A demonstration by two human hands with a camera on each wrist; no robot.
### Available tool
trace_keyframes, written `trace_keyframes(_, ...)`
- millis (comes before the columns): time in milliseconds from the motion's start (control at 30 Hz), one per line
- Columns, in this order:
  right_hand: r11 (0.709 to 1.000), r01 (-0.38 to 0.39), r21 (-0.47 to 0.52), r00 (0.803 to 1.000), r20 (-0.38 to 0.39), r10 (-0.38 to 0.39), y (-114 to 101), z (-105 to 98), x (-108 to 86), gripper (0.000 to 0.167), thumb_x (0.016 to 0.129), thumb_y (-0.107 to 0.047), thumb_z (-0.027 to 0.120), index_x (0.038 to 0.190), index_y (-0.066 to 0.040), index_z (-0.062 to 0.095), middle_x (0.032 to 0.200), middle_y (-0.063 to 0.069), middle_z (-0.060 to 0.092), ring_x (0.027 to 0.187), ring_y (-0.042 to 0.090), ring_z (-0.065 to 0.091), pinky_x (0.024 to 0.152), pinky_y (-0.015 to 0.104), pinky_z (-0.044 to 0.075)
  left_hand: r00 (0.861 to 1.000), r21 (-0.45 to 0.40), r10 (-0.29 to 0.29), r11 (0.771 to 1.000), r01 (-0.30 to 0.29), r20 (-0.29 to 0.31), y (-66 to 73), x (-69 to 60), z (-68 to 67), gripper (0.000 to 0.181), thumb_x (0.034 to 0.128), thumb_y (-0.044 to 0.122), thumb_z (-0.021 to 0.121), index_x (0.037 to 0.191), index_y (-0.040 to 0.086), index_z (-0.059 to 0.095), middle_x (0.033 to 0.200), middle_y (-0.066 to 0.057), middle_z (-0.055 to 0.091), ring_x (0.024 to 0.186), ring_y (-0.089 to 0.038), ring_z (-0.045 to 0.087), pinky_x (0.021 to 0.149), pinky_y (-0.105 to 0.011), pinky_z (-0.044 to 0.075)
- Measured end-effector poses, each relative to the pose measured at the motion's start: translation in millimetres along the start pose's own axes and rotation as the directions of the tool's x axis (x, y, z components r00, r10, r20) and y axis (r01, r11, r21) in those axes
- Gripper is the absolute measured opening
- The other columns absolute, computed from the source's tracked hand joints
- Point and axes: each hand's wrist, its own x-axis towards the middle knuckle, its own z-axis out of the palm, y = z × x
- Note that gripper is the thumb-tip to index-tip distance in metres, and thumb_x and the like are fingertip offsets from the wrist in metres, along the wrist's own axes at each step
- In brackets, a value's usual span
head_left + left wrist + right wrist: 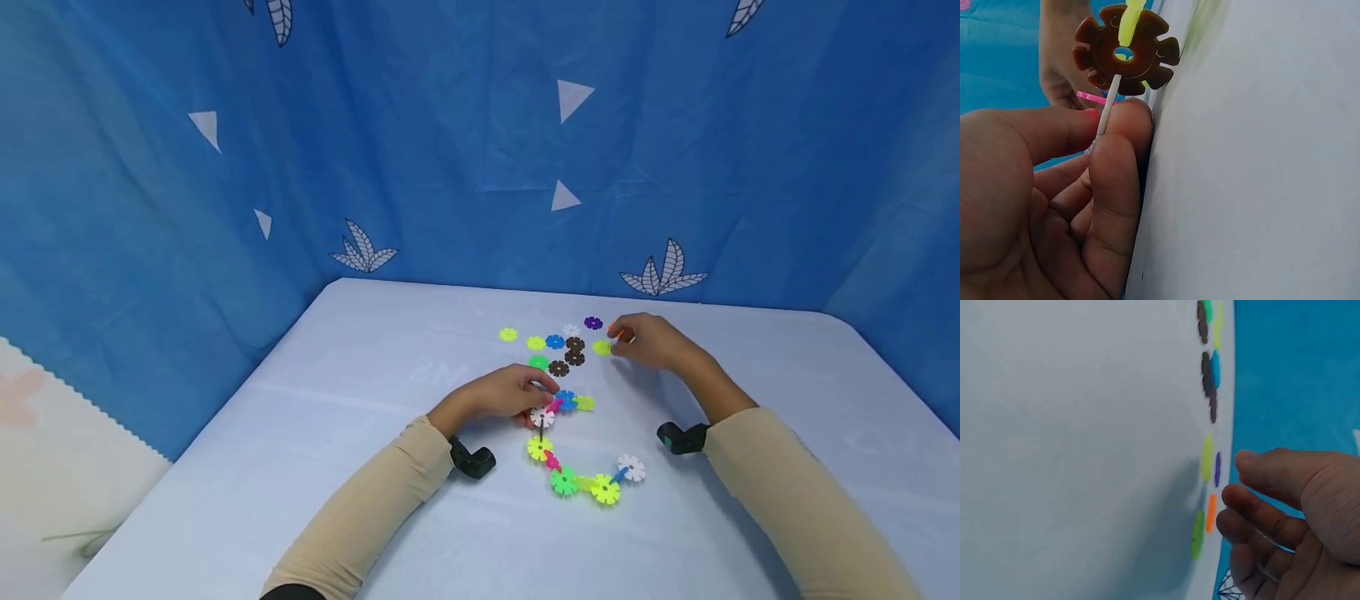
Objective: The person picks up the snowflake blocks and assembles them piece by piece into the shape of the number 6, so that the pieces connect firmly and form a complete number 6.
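Note:
A chain of interlocked plastic snowflake discs lies in a curve on the table, with a yellow disc [538, 448], a green disc [564, 481] and a white end disc [632, 468]. Near its far end my left hand [504, 392] pinches a white disc [1108, 107] between thumb and fingers. Slotted to that one is a brown disc [1094, 59], seen close in the left wrist view. Over the far side of the table, my right hand [648, 340] has thumb and fingers apart, holding nothing. It is nearest to an orange disc [1211, 513] and a green disc [1197, 535].
Loose discs lie scattered beyond the chain: several brown ones [574, 358], a blue one [555, 342], a purple one [593, 322] and a yellow one [508, 334]. A blue patterned curtain [465, 167] hangs behind the white table [337, 367].

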Motion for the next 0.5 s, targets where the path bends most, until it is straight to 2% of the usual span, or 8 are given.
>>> trace_keyframes(200,0.997,-0.076,-0.031,0.996,0.036,0.077,7.8,9.5,21.2,0.033,0.093,-0.013,0.073,0.122,0.001,0.068,0.117,0.022,0.064,0.103,0.036,0.059,0.089,0.049,0.053,1.000,-0.017,0.027,0.999,-0.027,0.016,-2.1,1.2,1.1,0.026,0.1044,0.017,0.059,0.129,0.014,0.067,0.068,-0.008,0.060,0.059,-0.019,0.062,0.066,-0.030,0.054)
trace_keyframes(367,0.995,-0.094,-0.032,0.996,0.009,0.094,5.9,13.2,21.2,0.031,0.090,-0.011,0.075,0.118,0.001,0.067,0.111,0.020,0.064,0.101,0.036,0.058,0.090,0.050,0.052,0.999,-0.011,0.039,0.999,-0.039,0.008,-2.0,2.8,0.0,0.027,0.1040,0.017,0.059,0.129,0.017,0.068,0.069,-0.007,0.058,0.060,-0.020,0.063,0.067,-0.032,0.055)
trace_keyframes(500,0.996,-0.091,-0.003,0.996,-0.002,0.091,2.5,15.6,15.7,0.029,0.089,-0.010,0.077,0.111,0.003,0.062,0.101,0.016,0.063,0.095,0.033,0.057,0.085,0.045,0.053,1.000,-0.004,0.027,1.000,-0.027,0.007,-2.8,2.5,-0.8,0.027,0.1038,0.015,0.059,0.129,0.016,0.068,0.070,-0.007,0.059,0.060,-0.019,0.062,0.067,-0.031,0.055)
